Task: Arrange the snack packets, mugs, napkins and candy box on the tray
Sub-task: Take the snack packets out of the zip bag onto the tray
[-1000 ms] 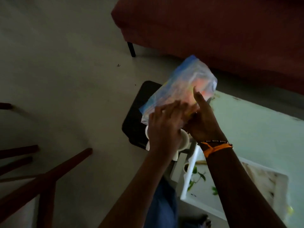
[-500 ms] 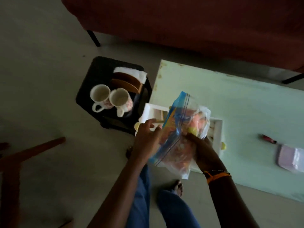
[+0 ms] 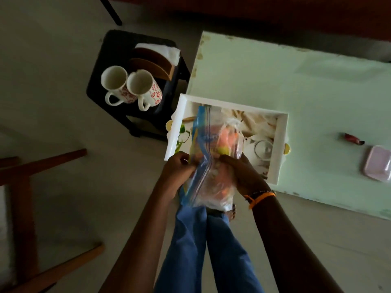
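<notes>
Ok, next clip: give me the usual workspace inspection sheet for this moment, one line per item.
Surface: pale green table; white tray at its near left corner.
Job's things: zip bag of snack packets held over the tray; two mugs and napkins in a holder on the black stool; pink box on the table's right side.
Clutter: small red wrapper on the table.
Grippers: left hand and right hand both grip the bag.
Cables: nothing seen.
Surroundings: red sofa, wooden chair, bare floor.
</notes>
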The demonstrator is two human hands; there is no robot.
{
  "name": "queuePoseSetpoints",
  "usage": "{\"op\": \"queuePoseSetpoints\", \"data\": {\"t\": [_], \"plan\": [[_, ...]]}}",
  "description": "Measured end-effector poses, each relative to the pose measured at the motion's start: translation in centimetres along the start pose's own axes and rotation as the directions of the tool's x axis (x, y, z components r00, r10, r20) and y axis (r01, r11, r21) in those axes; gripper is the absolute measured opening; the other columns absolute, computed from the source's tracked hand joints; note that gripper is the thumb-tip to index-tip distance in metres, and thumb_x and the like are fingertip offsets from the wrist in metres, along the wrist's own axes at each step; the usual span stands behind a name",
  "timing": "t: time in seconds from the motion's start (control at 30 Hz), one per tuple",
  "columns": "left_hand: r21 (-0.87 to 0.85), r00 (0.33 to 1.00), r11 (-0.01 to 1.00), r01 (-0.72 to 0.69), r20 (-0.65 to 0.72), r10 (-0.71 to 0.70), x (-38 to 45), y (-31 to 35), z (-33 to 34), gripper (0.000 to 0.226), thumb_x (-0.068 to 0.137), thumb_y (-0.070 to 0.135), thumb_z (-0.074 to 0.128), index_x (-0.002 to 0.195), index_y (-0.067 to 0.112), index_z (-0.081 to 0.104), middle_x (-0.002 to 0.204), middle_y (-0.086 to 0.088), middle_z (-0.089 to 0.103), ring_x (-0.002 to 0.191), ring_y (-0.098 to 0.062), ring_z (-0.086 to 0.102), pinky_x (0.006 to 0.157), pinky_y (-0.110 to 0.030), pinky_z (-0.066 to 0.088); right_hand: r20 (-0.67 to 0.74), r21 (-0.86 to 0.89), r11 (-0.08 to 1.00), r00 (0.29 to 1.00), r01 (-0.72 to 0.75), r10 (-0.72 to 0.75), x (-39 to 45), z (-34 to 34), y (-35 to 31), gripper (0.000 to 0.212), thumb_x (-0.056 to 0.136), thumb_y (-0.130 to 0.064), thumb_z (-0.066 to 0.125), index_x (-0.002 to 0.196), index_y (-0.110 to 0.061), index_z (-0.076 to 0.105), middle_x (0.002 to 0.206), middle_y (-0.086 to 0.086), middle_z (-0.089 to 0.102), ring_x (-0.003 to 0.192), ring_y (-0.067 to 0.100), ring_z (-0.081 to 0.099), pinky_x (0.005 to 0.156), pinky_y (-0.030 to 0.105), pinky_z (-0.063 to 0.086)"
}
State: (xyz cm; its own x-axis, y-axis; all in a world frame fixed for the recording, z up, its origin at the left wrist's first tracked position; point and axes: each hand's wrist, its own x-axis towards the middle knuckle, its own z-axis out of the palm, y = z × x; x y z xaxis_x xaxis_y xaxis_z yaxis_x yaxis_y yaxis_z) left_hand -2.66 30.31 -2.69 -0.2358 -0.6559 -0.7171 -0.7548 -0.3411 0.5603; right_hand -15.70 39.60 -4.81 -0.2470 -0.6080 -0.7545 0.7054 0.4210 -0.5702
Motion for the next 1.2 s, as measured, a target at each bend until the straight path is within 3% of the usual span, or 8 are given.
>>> {"op": "queuePoseSetpoints", "data": {"t": [0.13, 0.23, 0.43, 0.57, 0.7, 0.93, 1.1, 1.2], "plan": [[0.011, 0.99, 0.993, -0.114, -0.087, 0.115, -0.9, -0.1, 0.0, 0.014, 0.079, 0.026, 0.066, 0.08, 0.012, 0.064, 0.074, -0.009, 0.067, 0.075, -0.026, 0.063, 0.065, -0.033, 0.05, -0.055, -0.287, 0.958, 0.998, 0.001, -0.018, 0.4, 1.5, 0.3, 0.054, 0.084, -0.016, 0.063, 0.133, -0.01, 0.043, 0.126, 0.014, 0.056, 0.107, 0.026, 0.058, 0.095, 0.047, 0.051], [-0.016, 0.98, 0.982, -0.188, -0.077, 0.186, -2.6, 1.1, 0.7, 0.016, 0.081, 0.027, 0.064, 0.083, 0.012, 0.064, 0.076, -0.006, 0.067, 0.075, -0.023, 0.063, 0.064, -0.031, 0.047, -0.163, -0.532, 0.835, 0.95, 0.144, -0.267, -0.4, 2.5, -0.6, 0.048, 0.085, -0.024, 0.062, 0.127, -0.005, 0.049, 0.134, 0.016, 0.05, 0.123, 0.028, 0.048, 0.107, 0.045, 0.038], [0.0, 0.962, 0.962, -0.271, -0.012, 0.271, -4.6, 3.0, 2.3, 0.011, 0.084, 0.023, 0.062, 0.088, 0.016, 0.055, 0.083, 0.007, 0.059, 0.076, -0.006, 0.057, 0.066, -0.019, 0.044, -0.112, -0.593, 0.721, 0.851, 0.357, -0.513, -3.9, 3.1, -2.4, 0.032, 0.078, -0.012, 0.069, 0.106, -0.004, 0.056, 0.103, 0.007, 0.059, 0.091, 0.021, 0.057, 0.071, 0.019, 0.048], [0.02, 0.944, 0.963, -0.27, -0.189, 0.269, -5.4, 2.8, 1.4, 0.025, 0.075, 0.02, 0.068, 0.066, 0.023, 0.045, 0.061, 0.011, 0.046, 0.058, -0.003, 0.046, 0.054, -0.02, 0.038, -0.221, -0.696, 0.655, 0.781, 0.293, -0.584, -4.8, 1.5, -3.6, 0.024, 0.073, 0.012, 0.057, 0.095, 0.004, 0.058, 0.088, 0.014, 0.064, 0.073, 0.022, 0.057, 0.073, 0.037, 0.054], [0.067, 0.871, 0.959, -0.276, -0.404, 0.279, -6.6, 2.2, -0.3, 0.02, 0.073, 0.022, 0.071, 0.069, 0.017, 0.051, 0.061, 0.004, 0.052, 0.056, -0.013, 0.049, 0.055, -0.023, 0.032, -0.208, -0.79, 0.547, 0.718, 0.277, -0.664, -5.7, -0.4, -4.2, 0.024, 0.069, 0.011, 0.06, 0.089, 0.001, 0.053, 0.081, 0.009, 0.059, 0.068, 0.022, 0.055, 0.053, 0.002, 0.038], [0.21, 0.692, 0.928, -0.308, -0.62, 0.37, -9.3, 2.3, -2.8, 0.026, 0.07, 0.028, 0.073, 0.066, 0.019, 0.049, 0.061, 0.003, 0.053, 0.049, -0.007, 0.044, 0.049, -0.018, 0.031, -0.149, -0.86, 0.437, 0.688, 0.265, -0.71, -6.9, 0.2, -4.4, 0.022, 0.069, 0.012, 0.051, 0.088, 0.001, 0.048, 0.083, 0.011, 0.056, 0.073, 0.034, 0.054, 0.057, 0.024, 0.029], [0.153, 0.715, 0.919, -0.363, -0.587, 0.38, -9.6, 2.2, -3.5, 0.026, 0.077, 0.037, 0.065, 0.073, 0.013, 0.057, 0.066, -0.003, 0.062, 0.059, -0.019, 0.058, 0.058, -0.029, 0.045, 0.014, -0.939, 0.201, 0.614, 0.278, -0.789, -8.2, 3.5, -5.1, 0.019, 0.071, 0.011, 0.051, 0.085, -0.002, 0.056, 0.098, 0.02, 0.056, 0.089, 0.035, 0.052, 0.065, 0.024, 0.026], [0.17, 0.743, 0.924, -0.342, -0.553, 0.376, -9.1, 1.9, -2.6, 0.029, 0.083, 0.035, 0.061, 0.08, 0.006, 0.059, 0.07, -0.01, 0.063, 0.067, -0.028, 0.062, 0.063, -0.037, 0.051, 0.163, -0.89, 0.196, 0.689, 0.411, -0.707, -8.2, 7.0, -4.4, 0.014, 0.076, 0.004, 0.052, 0.081, -0.006, 0.061, 0.096, 0.016, 0.06, 0.08, 0.024, 0.055, 0.06, 0.02, 0.035]]}}
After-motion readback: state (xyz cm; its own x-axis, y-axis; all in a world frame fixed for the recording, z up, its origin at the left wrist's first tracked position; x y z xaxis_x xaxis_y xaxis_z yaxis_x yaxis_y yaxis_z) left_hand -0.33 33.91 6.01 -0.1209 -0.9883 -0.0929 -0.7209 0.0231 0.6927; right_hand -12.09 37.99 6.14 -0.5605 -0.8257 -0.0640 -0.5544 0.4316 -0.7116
